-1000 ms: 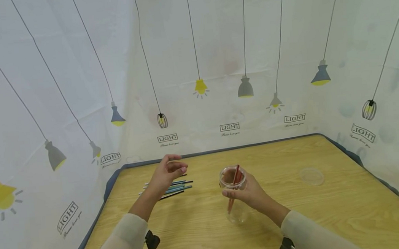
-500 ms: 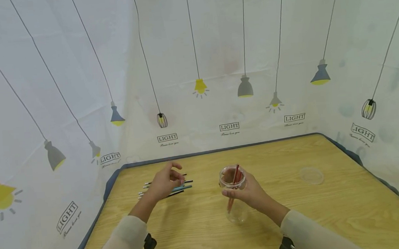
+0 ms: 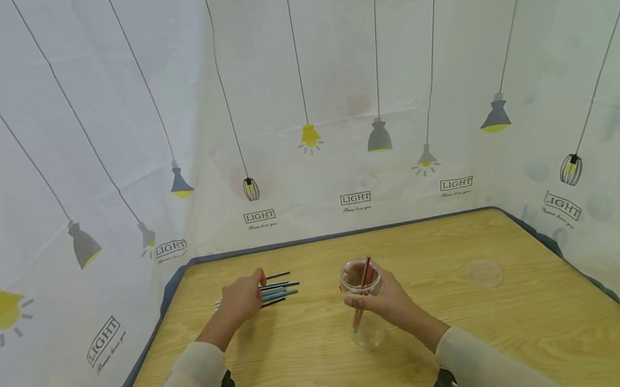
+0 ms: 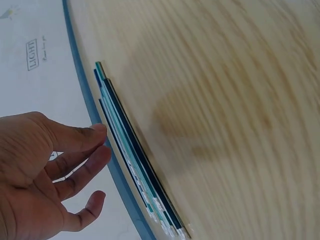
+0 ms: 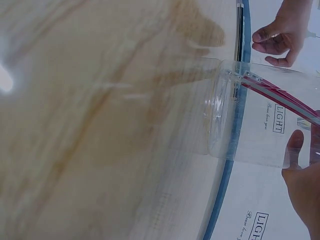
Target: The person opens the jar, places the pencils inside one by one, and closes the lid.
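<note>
In the head view my right hand [image 3: 393,301] grips a clear jar [image 3: 369,335] near its rim, thumb across the near side. Red pencils [image 3: 358,319] lean inside the jar; the right wrist view shows the red pencils [image 5: 280,95] through its wall. My left hand [image 3: 244,298] hovers at the loose pile of black, blue and teal pencils [image 3: 286,285], whose pale ends lie to the left. The left wrist view has the left hand [image 4: 65,170] with loosely bent fingers and nothing between them, beside the pencils [image 4: 132,155] and apart from them.
A round clear lid [image 3: 483,273] lies flat on the wooden table [image 3: 437,363] at the right. White cloth [image 3: 292,70] printed with hanging lamps surrounds the back and sides, with a blue band [image 3: 344,233] along the table's far edge.
My left hand has come down and slightly left toward the pencil pile, its fingers now over the pencils. The right hand and the jar stay in place.
</note>
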### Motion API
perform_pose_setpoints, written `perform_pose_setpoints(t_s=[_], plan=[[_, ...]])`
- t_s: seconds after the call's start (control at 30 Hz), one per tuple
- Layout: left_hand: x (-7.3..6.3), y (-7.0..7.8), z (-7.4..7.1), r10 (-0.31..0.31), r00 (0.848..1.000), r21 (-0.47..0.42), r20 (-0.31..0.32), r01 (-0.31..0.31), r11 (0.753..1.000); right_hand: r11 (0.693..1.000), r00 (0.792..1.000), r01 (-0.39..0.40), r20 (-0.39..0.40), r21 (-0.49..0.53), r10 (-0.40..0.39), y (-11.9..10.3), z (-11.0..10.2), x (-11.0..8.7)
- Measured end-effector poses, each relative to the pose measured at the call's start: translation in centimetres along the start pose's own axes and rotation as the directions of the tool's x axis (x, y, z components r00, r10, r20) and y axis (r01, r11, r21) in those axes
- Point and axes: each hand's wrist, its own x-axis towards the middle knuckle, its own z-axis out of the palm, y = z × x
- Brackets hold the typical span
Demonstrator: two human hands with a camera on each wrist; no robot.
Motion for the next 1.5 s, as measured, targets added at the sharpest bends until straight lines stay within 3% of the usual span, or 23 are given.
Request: perform_pose_setpoints(t_s=[0.13,0.4,0.87,1.2,1.5], plan=[[-0.2,-0.4,0.1,-0.024,1.000,0.027,-0.011,0.024,0.999,1.000,1.000,0.005,-0.001,-0.009,-0.005,-0.1,0.0,0.0],[0.0,-0.6,0.9,0.023,0.999,0.082,-0.024,-0.021,0.996,0.999,1.000,-0.022,-0.010,-0.032,0.022,0.0,-0.1,-0.1],[0.5,-0.8,2.3,0.007,1.000,0.074,-0.024,-0.006,0.997,1.000,1.000,-0.010,0.001,-0.005,0.010,-0.2,0.0,-0.1],[0.3,-0.4,2.0,-0.017,1.000,0.063,0.006,0.017,0.998,1.000,1.000,-0.022,-0.004,-0.012,0.022,-0.2,0.0,-0.2],[0.1,-0.6,2.3,0.006,1.000,0.035,-0.014,-0.005,0.999,1.000,1.000,-0.016,-0.007,-0.027,0.016,-0.2,0.0,-0.2]])
